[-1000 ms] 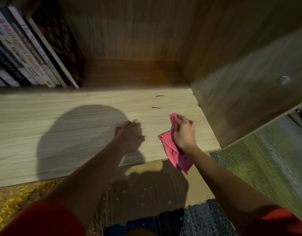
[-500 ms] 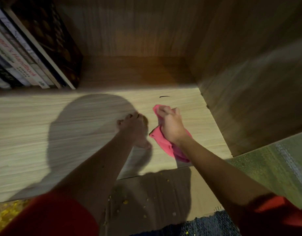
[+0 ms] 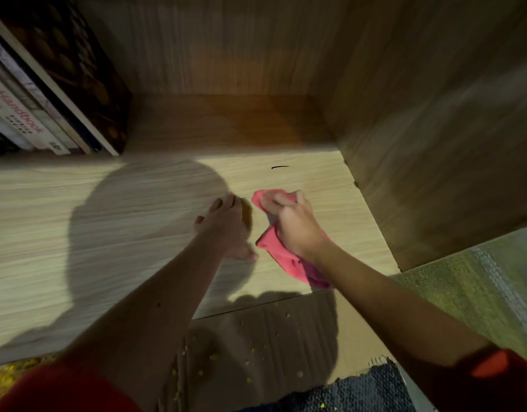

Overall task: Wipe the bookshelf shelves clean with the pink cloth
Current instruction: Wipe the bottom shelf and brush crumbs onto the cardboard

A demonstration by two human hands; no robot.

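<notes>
Wiping under way on shelf (image 3: 107, 233): right hand (image 3: 297, 230) grips pink cloth (image 3: 289, 263), left hand (image 3: 226, 230) rests empty, loosely bent; dark mark (image 3: 280, 167) just beyond not yet wiped

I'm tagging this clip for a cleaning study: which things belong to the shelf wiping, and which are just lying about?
Job: pink cloth, right hand gripping it, left hand resting on the shelf, dark mark.
Lying about: books, crumbs on the cardboard, green rug.
</notes>
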